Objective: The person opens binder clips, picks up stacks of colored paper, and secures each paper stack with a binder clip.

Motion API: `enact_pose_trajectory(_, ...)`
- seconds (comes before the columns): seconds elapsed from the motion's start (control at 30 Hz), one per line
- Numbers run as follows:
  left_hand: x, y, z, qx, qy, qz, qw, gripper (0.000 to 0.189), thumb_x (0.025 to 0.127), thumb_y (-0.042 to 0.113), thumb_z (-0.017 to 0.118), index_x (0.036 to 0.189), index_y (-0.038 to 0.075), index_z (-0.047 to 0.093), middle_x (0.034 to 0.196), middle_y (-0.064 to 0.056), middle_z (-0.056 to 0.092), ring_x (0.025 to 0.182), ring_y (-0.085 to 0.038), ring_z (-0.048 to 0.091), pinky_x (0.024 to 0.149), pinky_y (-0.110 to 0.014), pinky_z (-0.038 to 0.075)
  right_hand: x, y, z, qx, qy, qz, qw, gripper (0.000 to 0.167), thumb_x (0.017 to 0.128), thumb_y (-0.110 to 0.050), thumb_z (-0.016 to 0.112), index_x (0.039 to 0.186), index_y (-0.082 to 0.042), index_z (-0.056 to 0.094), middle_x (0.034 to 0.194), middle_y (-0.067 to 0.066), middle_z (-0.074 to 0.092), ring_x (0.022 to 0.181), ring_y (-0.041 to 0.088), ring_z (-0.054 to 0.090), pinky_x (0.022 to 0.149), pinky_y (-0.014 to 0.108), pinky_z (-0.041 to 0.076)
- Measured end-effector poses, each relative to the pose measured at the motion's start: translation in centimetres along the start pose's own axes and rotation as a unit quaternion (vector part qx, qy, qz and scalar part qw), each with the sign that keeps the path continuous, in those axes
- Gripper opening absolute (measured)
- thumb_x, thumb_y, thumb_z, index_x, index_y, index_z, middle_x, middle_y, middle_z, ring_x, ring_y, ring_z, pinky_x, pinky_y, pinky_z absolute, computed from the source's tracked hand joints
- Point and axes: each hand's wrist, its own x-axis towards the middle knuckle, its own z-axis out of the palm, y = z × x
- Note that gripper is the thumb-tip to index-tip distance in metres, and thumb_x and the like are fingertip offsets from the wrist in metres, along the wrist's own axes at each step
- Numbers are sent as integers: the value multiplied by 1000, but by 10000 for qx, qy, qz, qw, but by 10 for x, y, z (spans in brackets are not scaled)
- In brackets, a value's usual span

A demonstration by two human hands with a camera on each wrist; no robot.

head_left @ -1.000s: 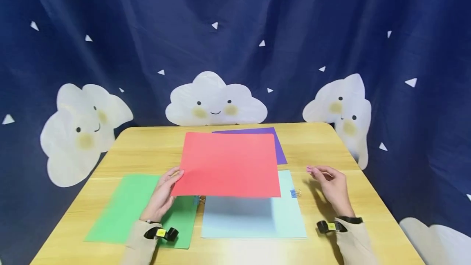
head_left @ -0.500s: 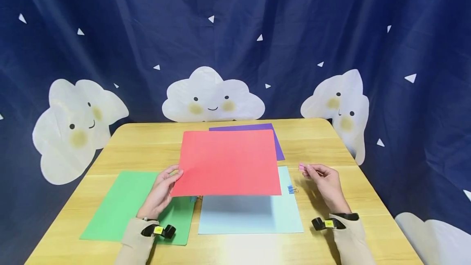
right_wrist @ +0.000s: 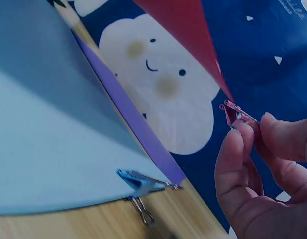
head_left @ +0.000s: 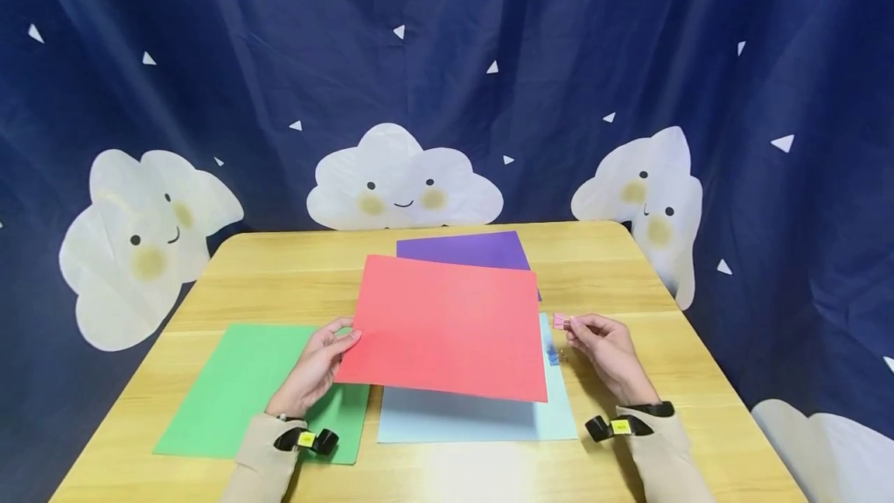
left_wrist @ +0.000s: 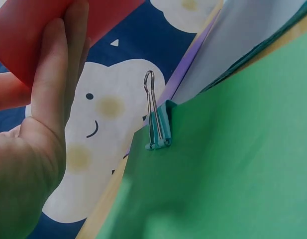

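Note:
My left hand pinches the left edge of a red sheet of paper, lifted and tilted above the light blue paper. Between the thumb and fingers of my right hand is a pink binder clip. In the right wrist view the clip's mouth points toward the red paper's corner, close to it. A blue binder clip grips the corner of the light blue paper. On the green paper, below my left hand, sits a teal binder clip.
A purple sheet lies at the back of the wooden table, partly covered by the red paper in the head view. The green paper lies at left, the light blue in the middle. A dark blue curtain with clouds hangs behind the table.
The red sheet has moved right and slightly down, its right side dipping, uncovering more purple paper. My right hand has brought the pink clip leftward, nearer the sheet's right edge.

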Motion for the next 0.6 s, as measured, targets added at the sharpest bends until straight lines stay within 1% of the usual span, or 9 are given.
enact_pose_trajectory(0.07,0,0,0,40,33,2,10000,24,106,11,57,129,8,49,65,15,58,48,6,45,42,-6,34,1,0,3,79,-35,37,10000,19,102,-4,63,91,-11,78,88,-3,73,77,6,69,74,17,61)
enact_pose_trajectory(0.13,0,0,1,57,57,17,10000,25,106,12,57,129,8,48,64,15,58,48,6,45,42,-7,33,1,0,5,178,-65,78,9998,22,102,-3,63,89,-13,78,88,-3,73,77,5,68,74,17,60)
enact_pose_trajectory(0.33,0,0,3,-31,74,38,10000,24,105,10,59,127,9,50,72,14,65,56,6,52,47,-5,38,0,2,8,487,-215,190,9984,25,101,0,62,89,-13,79,88,-2,73,77,5,67,74,17,61)
enact_pose_trajectory(0.5,2,-2,4,37,-30,37,10000,21,106,12,58,126,10,51,70,14,65,55,5,53,46,-6,39,-1,2,8,738,-453,154,9961,24,101,-1,62,91,-13,81,89,-2,74,77,6,68,75,17,61)
enact_pose_trajectory(0.6,2,-2,4,39,-108,10,9999,21,107,13,57,126,11,50,69,13,66,55,4,58,47,-8,43,-1,2,9,844,-565,99,9948,25,102,-1,61,93,-13,82,90,-1,75,77,6,68,74,18,61)
